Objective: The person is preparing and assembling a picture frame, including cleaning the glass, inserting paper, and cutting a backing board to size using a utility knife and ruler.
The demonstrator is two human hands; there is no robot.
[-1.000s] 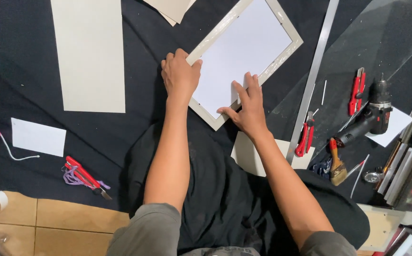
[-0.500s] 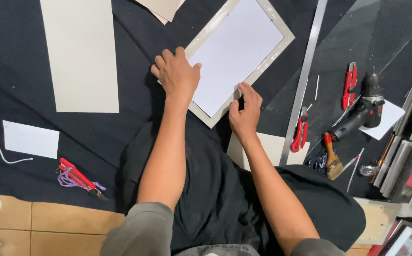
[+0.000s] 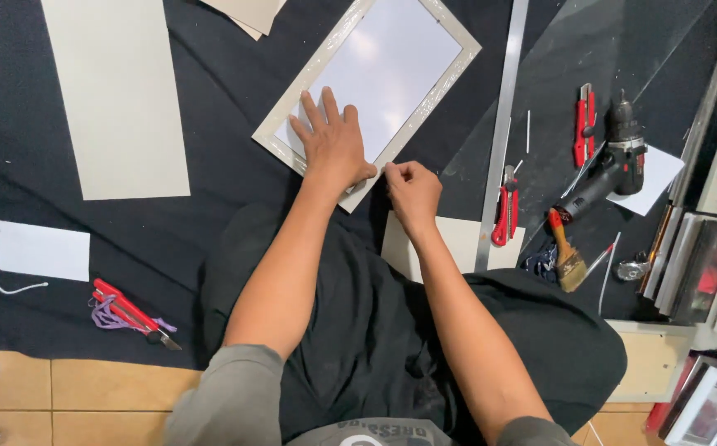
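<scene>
Head view: left hand (image 3: 333, 149) now lay flat, fingers spread, on the picture frame (image 3: 366, 95) on the black cloth (image 3: 210, 223); the frame had shifted right. Right hand (image 3: 410, 192) pinched closed at its lower corner, contents unclear

- Left hand (image 3: 333, 144) lies flat, palm down, fingers spread and pointing away from the body, thumb out to the right.
- Left forearm runs bare and nearly straight back to a grey sleeve.
- Right hand (image 3: 410, 188) is loosely curled, thumb and forefinger pinched together (what they pinch is too small to tell).
- Right forearm slants back to the lower right.
- The two hands sit just beside each other.
</scene>
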